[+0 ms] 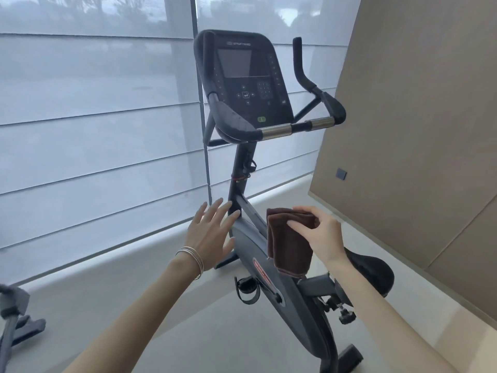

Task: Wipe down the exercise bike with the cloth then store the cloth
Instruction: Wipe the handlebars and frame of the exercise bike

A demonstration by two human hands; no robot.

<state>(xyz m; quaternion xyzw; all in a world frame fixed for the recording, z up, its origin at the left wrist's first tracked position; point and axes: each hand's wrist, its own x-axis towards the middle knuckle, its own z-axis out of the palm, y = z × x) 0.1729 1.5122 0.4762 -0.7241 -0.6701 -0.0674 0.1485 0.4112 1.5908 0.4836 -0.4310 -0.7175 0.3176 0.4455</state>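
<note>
A dark grey exercise bike stands in front of me, with its console and black handlebars high up and its black saddle at the lower right. My right hand pinches a folded brown cloth, which hangs down over the bike's frame. My left hand is spread flat with fingers apart, just left of the frame below the console post, holding nothing.
Tall windows with pale blinds fill the left and back. A beige panelled wall rises on the right. Part of another grey machine shows at the bottom left. The floor is light.
</note>
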